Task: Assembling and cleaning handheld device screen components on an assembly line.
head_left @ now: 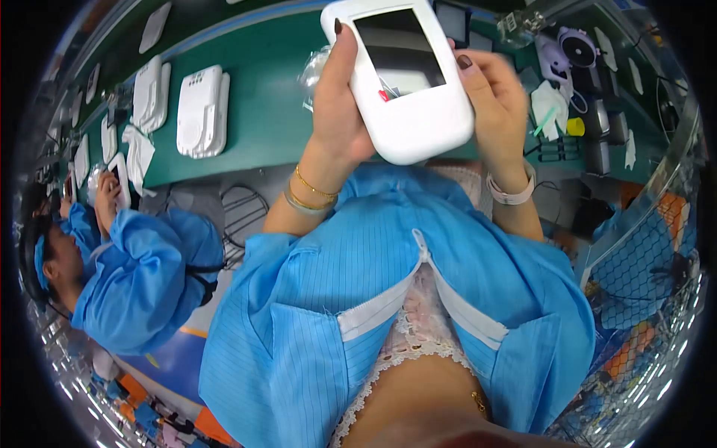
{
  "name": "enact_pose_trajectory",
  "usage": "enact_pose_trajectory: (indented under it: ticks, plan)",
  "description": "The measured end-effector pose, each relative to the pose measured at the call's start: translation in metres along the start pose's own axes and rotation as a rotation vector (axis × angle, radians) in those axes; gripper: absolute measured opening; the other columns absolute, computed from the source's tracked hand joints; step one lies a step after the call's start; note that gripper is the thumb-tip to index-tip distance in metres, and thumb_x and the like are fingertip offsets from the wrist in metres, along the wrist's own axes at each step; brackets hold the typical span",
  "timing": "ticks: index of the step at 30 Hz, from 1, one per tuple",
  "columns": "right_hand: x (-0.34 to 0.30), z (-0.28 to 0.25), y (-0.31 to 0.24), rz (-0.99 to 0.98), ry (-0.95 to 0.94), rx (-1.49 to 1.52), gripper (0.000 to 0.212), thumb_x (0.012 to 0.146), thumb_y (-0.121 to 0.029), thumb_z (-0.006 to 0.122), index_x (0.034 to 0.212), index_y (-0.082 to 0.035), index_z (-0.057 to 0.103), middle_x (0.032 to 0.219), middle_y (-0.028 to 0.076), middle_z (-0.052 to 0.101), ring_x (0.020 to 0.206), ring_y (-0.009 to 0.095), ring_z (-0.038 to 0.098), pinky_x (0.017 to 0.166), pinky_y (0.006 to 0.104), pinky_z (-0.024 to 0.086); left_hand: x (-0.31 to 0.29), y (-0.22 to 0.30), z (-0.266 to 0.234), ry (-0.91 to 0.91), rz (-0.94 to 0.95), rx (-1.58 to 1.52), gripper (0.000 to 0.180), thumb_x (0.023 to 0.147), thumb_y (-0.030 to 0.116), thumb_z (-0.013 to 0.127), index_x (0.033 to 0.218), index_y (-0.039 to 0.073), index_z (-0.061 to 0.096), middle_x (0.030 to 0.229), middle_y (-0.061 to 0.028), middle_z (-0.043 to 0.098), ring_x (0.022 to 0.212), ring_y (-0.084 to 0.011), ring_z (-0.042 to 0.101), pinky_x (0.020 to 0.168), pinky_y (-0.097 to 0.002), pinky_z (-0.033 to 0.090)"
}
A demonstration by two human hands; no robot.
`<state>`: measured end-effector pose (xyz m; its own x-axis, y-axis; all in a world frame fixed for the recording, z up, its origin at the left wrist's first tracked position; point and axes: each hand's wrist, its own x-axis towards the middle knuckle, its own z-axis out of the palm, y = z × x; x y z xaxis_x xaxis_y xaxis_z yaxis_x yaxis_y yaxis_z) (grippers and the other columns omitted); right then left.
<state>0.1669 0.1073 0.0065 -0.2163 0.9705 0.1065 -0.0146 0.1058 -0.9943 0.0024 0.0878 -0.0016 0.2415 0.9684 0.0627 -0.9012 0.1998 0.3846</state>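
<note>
Between my two hands I hold up a white handheld device (424, 128) with rounded corners and a dark, glossy screen (396, 45). My left hand (340, 112) wraps its left edge, thumb lying on the front of the frame. On the right edge, the thumb and bent fingers of my right hand (497, 104) grip the casing; those fingers are slightly blurred. A small red spot (384, 95) shows at the screen's lower left corner. The device's back and most of my left fingers are hidden. Crumpled clear plastic (314, 75) lies beside my left hand.
White device housings (200, 112) lie stacked on the green bench (254, 112) to the left. At right are a white cloth (549, 108), a yellow cap (575, 126), a round-faced purple-white device (576, 48) and dark boxes. A co-worker in blue (142, 276) handles a similar device at far left.
</note>
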Motion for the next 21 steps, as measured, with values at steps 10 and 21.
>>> enact_pose_trajectory:
  ticks: [10, 21]
  plan:
    - [-0.05, 0.034, -0.001, -0.916, 0.111, -0.825, 0.027, 0.063, -0.01, 0.073, 0.09, -0.009, 0.072, 0.087, 0.0, 0.06, 0.084, 0.022, 0.051, 0.074, 0.0353, 0.034, -0.037, -0.021, 0.007, 0.038, 0.19, 0.226, 0.063, 0.097, 0.049, 0.032, 0.14, 0.003, 0.03, 0.133, -0.03, 0.043, 0.123, -0.0392, 0.045, 0.102, -0.0469, 0.042]
    - [0.026, 0.005, -0.018, -0.108, -0.257, -0.027, 0.01, 0.079, -0.005, 0.057, 0.077, 0.002, 0.065, 0.08, 0.003, 0.063, 0.073, 0.009, 0.054, 0.067, 0.0235, 0.043, -0.08, 0.015, -0.012, -0.129, -0.23, 0.058, 0.09, 0.086, 0.069, 0.034, 0.142, 0.0, 0.027, 0.13, -0.0321, 0.045, 0.115, -0.044, 0.052, 0.092, -0.0501, 0.049]
